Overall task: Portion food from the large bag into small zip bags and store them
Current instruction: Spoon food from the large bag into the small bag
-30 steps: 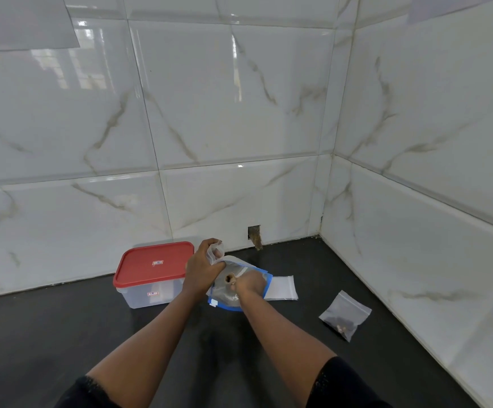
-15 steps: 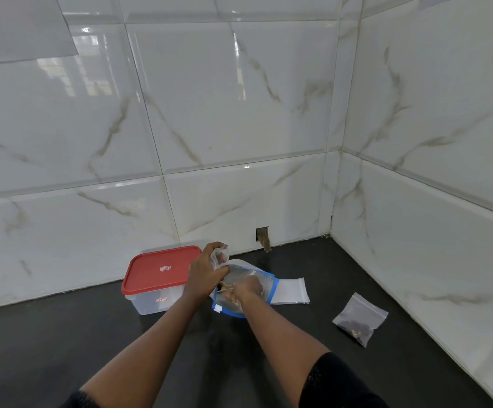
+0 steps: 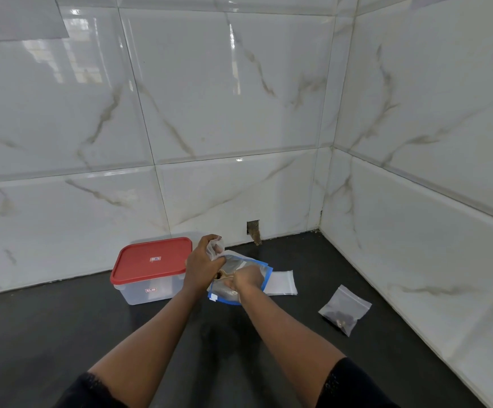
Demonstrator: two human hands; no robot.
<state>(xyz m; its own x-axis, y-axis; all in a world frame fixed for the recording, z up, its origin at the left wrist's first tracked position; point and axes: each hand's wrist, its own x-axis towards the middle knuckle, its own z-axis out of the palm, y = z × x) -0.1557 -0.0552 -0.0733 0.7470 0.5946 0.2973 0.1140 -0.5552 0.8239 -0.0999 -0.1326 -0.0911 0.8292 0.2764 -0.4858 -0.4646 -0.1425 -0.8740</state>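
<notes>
One small clear zip bag holding dark food [image 3: 344,310] lies filled at four o'clock on the black desk [image 3: 62,334]. My left grip [image 3: 202,265] is closed on a second small clear bag [image 3: 214,247]; my right grip [image 3: 246,279] pinches a spoon-like handle [image 3: 225,278] inside the large blue-edged bag [image 3: 248,265]. Sealing and storing in the red-lidded clear box [image 3: 151,269] remain, I judge.

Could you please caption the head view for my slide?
Left hand holds a small bag while right hand reaches into the blue-edged bag.

Lidded box [image 3: 151,270] on the counter [image 3: 62,334], against the back wall. Just right of it, the large bag [image 3: 249,265] (both hands at it: left hand [image 3: 201,265], right hand [image 3: 246,279]). Stack of small bags [image 3: 280,282] beside and partly under the large bag. Filled small bag [image 3: 344,309] farther right, near the side wall.
</notes>
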